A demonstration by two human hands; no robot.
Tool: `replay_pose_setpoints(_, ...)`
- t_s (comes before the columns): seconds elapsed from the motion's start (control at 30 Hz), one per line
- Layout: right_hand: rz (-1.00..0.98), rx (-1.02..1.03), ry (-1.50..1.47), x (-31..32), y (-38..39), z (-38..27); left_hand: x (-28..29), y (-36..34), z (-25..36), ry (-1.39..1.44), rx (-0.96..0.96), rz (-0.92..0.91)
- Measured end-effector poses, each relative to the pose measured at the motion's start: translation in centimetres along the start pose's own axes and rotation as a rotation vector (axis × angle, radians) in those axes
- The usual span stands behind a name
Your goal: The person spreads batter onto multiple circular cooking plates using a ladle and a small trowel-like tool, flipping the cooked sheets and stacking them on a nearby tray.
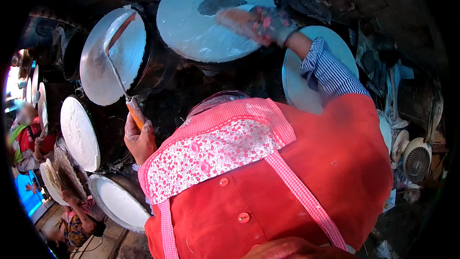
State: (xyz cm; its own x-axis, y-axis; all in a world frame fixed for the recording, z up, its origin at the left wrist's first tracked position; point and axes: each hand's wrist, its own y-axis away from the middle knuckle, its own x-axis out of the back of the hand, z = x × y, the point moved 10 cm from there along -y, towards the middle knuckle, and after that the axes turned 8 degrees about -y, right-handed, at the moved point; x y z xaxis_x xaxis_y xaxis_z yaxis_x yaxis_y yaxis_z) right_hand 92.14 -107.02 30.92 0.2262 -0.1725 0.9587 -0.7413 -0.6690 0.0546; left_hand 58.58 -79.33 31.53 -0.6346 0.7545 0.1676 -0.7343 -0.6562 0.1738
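A red smock (306, 177) fills most of what I see, and past it lies the front plate (191, 29), broad, round and coated white. The left plate (92, 62), greyer and shinier, is just beside it, while the right plate (298, 79) sits partly hidden behind a striped sleeve (330, 72). Lower on the left, a white plate (80, 134) looks thickly coated. Next comes the tool (113, 68), its blade (115, 32) across the left plate, touching or not I cannot tell. The right hand (256, 23), in a patterned glove (269, 23), blurs over the front plate; whether it grips anything I cannot tell. The left hand (140, 136) is wrapped around the tool's orange handle (135, 111). Far right there's a fan (417, 163); smaller yet, a dark patch (213, 4) marks the front plate, near the right hand.
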Motion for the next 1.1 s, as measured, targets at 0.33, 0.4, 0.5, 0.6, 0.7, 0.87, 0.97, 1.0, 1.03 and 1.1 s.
replay_pose_setpoints(0.33, 0.242, 0.204, -0.087, 0.7, -11.1, 11.2, -1.1, 0.9, 1.0, -0.003, -0.005, 0.051)
replay_pose_setpoints(0.4, 0.251, 0.219, -0.082, 1.6, -13.0, 10.5, -0.8, 1.8, 0.9, -0.069, 0.027, 0.086)
replay_pose_setpoints(0.5, 0.254, 0.212, -0.077, 2.5, -15.4, 8.6, -1.0, 1.6, 1.0, -0.031, 0.003, 0.068)
replay_pose_setpoints(0.6, 0.198, 0.183, -0.288, 3.4, -16.5, 7.4, -1.0, 0.3, 1.0, -0.04, 0.001, 0.038)
replay_pose_setpoints(0.7, 0.157, 0.101, -0.507, 5.7, -14.2, 5.9, -1.0, -1.1, 0.9, -0.013, 0.016, 0.014)
replay_pose_setpoints(0.87, 0.114, -0.479, 0.096, 5.6, -4.1, 9.6, 0.1, -4.7, 1.0, 0.052, 0.075, -0.045)
replay_pose_setpoints(0.97, -0.038, -0.698, -0.024, 1.9, -1.9, 8.8, 0.6, -7.8, 0.2, 0.031, 0.095, -0.069)
replay_pose_setpoints(1.0, -0.108, -0.734, -0.065, 1.1, -1.8, 7.7, 0.7, -8.8, 0.3, 0.016, 0.099, -0.084)
replay_pose_setpoints(1.03, -0.051, -0.662, -0.049, 0.8, -2.8, 6.0, 0.8, -9.7, 0.1, 0.013, 0.097, -0.111)
replay_pose_setpoints(1.1, 0.065, -0.507, -0.011, -0.1, -5.2, 2.2, 1.3, -11.2, -0.6, 0.014, 0.086, -0.16)
